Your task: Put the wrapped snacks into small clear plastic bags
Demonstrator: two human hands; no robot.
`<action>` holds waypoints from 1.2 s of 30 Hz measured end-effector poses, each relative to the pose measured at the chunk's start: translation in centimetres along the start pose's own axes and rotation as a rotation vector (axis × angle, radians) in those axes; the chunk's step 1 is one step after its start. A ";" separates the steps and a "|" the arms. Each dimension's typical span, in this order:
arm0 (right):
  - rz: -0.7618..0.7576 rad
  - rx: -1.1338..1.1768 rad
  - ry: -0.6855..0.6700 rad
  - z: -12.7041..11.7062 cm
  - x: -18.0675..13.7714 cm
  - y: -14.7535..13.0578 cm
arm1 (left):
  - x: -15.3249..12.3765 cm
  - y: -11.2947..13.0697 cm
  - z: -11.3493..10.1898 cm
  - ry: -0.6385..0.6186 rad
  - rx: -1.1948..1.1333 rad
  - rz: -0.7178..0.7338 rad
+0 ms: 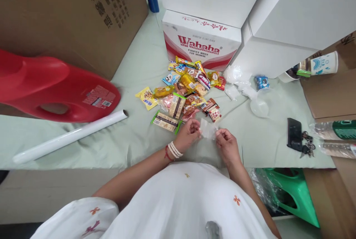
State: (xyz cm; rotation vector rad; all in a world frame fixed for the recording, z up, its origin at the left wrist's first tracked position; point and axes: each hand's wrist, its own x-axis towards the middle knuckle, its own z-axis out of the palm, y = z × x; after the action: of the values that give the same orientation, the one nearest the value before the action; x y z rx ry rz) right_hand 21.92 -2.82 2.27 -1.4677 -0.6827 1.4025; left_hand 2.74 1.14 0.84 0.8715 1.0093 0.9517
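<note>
Between my two hands a small clear plastic bag (208,129) is stretched out near the table's front edge. My left hand (190,134), with bracelets at the wrist, pinches its left side. Its right side is pinched by my right hand (227,143). Just beyond my hands lies a pile of wrapped snacks (188,82), with a green-edged snack bar (166,121) nearest my left hand. A red-and-brown snack packet (214,113) lies just past the bag. To the right of the pile are more crumpled clear bags (236,77) and a clear plastic scoop or lid (260,105).
A Wahaha carton (201,40) stands behind the snacks, beside white boxes (283,13). On the left are a red jug (61,87), a white tube (71,135) and a large cardboard box (69,20). Keys (308,144), a paper cup (325,63) and a blue packet (261,82) lie right.
</note>
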 end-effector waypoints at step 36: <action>-0.469 -0.572 -0.027 -2.9 -2.7 -3.3 | -2.0 3.0 0.1 0.029 -0.236 -0.057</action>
State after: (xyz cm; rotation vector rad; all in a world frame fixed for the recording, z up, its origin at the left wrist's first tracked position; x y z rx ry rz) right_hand 24.91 -4.66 6.06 -1.5711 -1.4257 0.8971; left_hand 1.70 0.23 4.21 0.6314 0.9202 1.0144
